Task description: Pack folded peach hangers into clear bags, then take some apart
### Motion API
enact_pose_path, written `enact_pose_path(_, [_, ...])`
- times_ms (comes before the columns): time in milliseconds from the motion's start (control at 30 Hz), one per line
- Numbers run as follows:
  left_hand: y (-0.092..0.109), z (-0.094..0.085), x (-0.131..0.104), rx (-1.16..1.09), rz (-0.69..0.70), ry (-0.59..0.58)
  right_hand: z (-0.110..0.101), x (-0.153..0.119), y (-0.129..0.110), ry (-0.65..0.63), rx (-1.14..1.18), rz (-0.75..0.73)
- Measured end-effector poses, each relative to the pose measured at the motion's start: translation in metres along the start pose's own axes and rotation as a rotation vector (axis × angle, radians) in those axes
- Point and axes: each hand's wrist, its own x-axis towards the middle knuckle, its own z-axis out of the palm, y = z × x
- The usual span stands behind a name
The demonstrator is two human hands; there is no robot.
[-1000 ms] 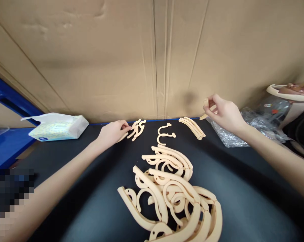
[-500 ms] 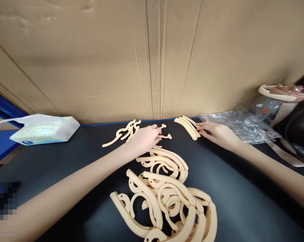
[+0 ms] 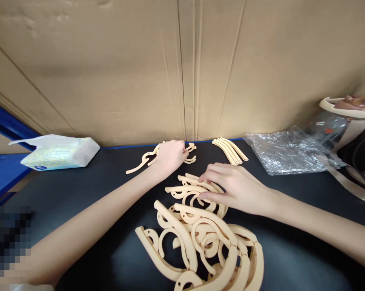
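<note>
My left hand (image 3: pixel 172 157) is closed at the back of the black table, its fingertips on slim beige hook pieces (image 3: pixel 190 158) that stick out to its right; the grip itself is partly hidden. More curved beige hooks (image 3: pixel 138 166) lie left of that hand and under it. My right hand (image 3: pixel 227 186), thumb and fingers apart, hovers over or touches the far end of a pile of beige folding coat hangers (image 3: pixel 212 218). Behind it, several slim curved beige bars (image 3: pixel 227 150) lie side by side in a row.
A tissue pack (image 3: pixel 59 153) lies at the back left. Crumpled clear plastic bags (image 3: pixel 291 149) are at the back right, beside a brown and cream object with a strap (image 3: pixel 349 109). A cardboard wall (image 3: pixel 133 72) rises behind the black table (image 3: pixel 109 202).
My right hand has left the row of slim bars and come forward and left over the hanger pile. The hook pieces by my left hand have shifted and turned. The view has moved slightly.
</note>
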Motion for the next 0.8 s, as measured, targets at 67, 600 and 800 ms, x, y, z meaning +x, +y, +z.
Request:
enact_pose_path(67, [-0.003,-0.004,-0.008,-0.055,0.018,0.022,0.002,0.001,-0.014,-0.036,0.02,-0.003])
enact_pose_path(600, [-0.012,-0.027,-0.06,-1.18,0.212,-0.412,-0.013,-0.001,-0.01,0.185,0.573,0.403])
enact_pose_path(800, [-0.002,-0.035,-0.065,-1.295,0.123,-0.315,-0.025,-0.003,-0.007,0.435,0.422,0.357])
